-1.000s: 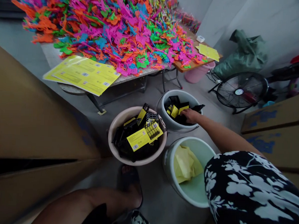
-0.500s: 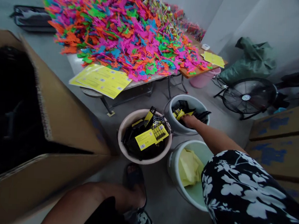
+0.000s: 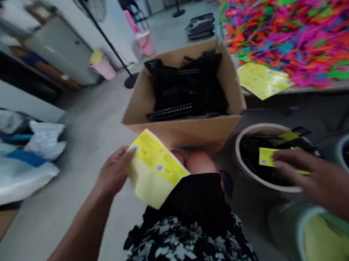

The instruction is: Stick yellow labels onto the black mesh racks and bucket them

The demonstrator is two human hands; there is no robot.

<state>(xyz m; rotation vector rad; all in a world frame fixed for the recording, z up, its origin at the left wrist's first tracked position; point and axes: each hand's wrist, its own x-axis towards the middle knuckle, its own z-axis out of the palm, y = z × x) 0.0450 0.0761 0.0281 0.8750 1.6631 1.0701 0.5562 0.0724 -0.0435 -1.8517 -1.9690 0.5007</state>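
Note:
My left hand [image 3: 118, 166] is closed on the edge of a yellow printed card sheet [image 3: 158, 164], held above my lap. A paler yellow area shows along the sheet's lower part. My right hand [image 3: 303, 166] is over the pale pink tub [image 3: 239, 159], somewhat blurred, with fingers stretched out and thumb apart. Near its fingertips is a small yellow card [image 3: 266, 156], lying on black plastic pieces in the tub; I cannot make out whether the fingers touch it.
An open cardboard box [image 3: 186, 133] of black plastic parts stands before my knees. More yellow sheets [image 3: 261, 82] lie at the table edge beside a heap of bright plastic pieces [image 3: 290, 39]. A pale bucket [image 3: 299, 230] holds yellow paper at lower right; another bucket [image 3: 340, 149] stands beyond.
The view has swung left, toward the cardboard box. My right hand has left the grey bucket and is over the pink tub. My left hand has come into view with a yellow sheet.

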